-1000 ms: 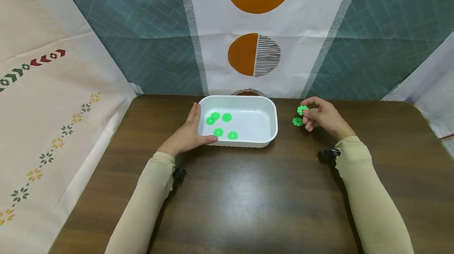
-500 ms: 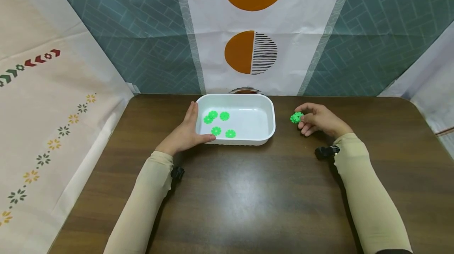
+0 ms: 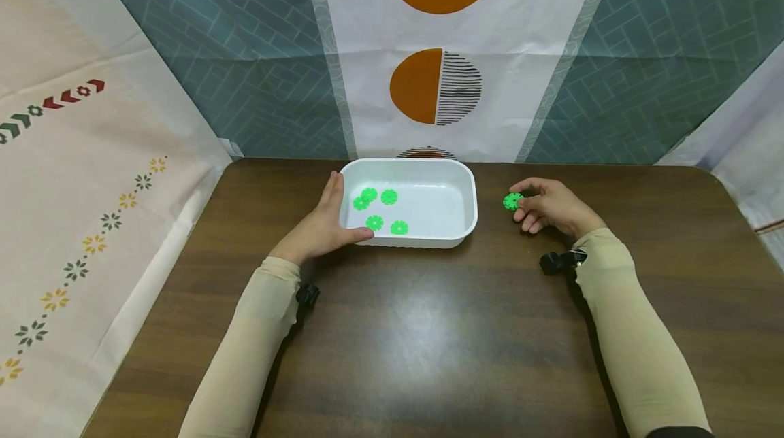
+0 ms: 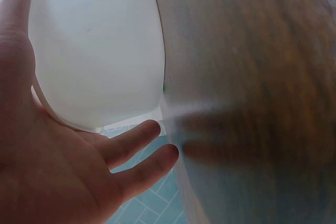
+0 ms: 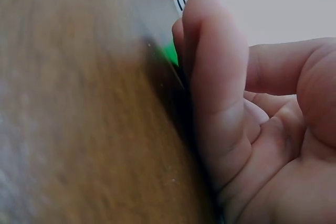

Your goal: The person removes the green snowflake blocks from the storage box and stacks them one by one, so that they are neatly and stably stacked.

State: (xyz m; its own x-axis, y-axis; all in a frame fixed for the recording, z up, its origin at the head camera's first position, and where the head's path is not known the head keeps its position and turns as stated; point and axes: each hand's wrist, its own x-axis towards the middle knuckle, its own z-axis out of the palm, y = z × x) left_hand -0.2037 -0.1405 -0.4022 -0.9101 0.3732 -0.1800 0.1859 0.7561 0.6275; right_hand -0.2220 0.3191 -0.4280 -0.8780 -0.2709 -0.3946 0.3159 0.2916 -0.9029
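The right hand (image 3: 556,208) had its fingers bent almost closed, pinching a green disc (image 3: 512,201) at their tips. A moment before, two discs peeked out there, half overlapping. Now one round shape showed, so the two had likely been lined up into one small stack. Left of those fingers, five more discs (image 3: 388,197) lay in the white tray (image 3: 444,213). The left hand (image 3: 320,226), fingers spread, touched its end.

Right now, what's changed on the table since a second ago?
The right grip moved its green notched plastic disc leftward and slightly nearer, apparently over the loose one; just one outline shows there. The left grip stayed on the white rectangular plastic tray, its five green notched discs unmoved.
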